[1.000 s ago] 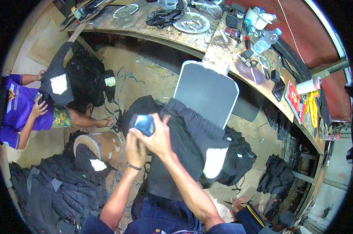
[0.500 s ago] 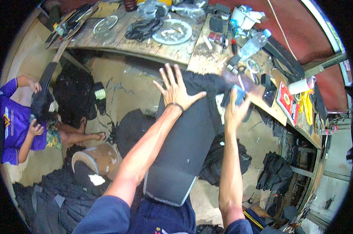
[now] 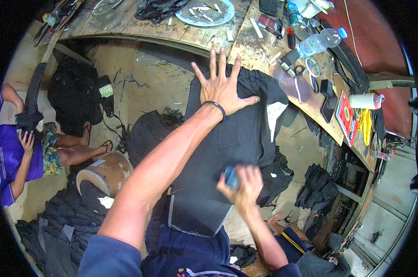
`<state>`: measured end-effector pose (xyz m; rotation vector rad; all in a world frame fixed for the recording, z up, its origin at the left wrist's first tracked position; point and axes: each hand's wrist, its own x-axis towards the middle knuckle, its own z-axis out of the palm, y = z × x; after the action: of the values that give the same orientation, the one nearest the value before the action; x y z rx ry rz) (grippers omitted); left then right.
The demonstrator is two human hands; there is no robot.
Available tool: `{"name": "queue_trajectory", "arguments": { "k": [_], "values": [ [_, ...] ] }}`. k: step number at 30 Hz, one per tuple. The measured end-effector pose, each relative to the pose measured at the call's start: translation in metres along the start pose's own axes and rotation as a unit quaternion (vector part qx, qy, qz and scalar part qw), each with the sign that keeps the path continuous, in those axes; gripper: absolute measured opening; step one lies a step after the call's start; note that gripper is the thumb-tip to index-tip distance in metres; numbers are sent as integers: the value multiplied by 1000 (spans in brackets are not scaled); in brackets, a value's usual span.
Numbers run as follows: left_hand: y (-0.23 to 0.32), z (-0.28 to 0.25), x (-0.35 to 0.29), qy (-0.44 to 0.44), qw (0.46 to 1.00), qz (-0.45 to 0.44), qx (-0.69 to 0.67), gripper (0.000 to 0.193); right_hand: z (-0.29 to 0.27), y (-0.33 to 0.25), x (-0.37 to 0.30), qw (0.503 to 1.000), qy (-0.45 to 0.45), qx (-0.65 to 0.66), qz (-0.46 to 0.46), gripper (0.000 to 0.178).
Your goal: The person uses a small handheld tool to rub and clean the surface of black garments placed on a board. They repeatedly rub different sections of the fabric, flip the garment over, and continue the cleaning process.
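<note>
My left hand lies flat with spread fingers on the far part of a black cloth garment. That garment is stretched over a dark board with a pale rim, which reaches back to my lap. In my right hand, slightly smeared by motion, is a small blue block, held over the nearer right part of the cloth. Its exact kind cannot be made out. A white patch shows at the garment's right edge.
Ahead stands a wooden workbench with a plate of white sticks, a plastic bottle and a red booklet. At left, a person in purple handles dark cloth. Black cloth piles and a brown drum occupy the floor.
My right hand has come from the bench edge toward me with the blue block, now over the cloth. My left hand still presses on the garment. The view has shifted somewhat.
</note>
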<state>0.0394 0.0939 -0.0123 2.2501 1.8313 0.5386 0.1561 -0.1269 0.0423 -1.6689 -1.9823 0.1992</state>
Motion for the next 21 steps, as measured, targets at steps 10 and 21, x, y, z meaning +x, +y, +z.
{"name": "queue_trajectory", "arguments": {
  "k": [10, 21],
  "values": [
    [-5, 3, 8, 13, 994, 104, -19, 111, 9, -38, -9, 999, -50, 8, 2, 34],
    [-6, 6, 0, 90, 963, 251, -46, 78, 26, -76, -21, 989, -143, 36, -7, 34]
  ]
}}
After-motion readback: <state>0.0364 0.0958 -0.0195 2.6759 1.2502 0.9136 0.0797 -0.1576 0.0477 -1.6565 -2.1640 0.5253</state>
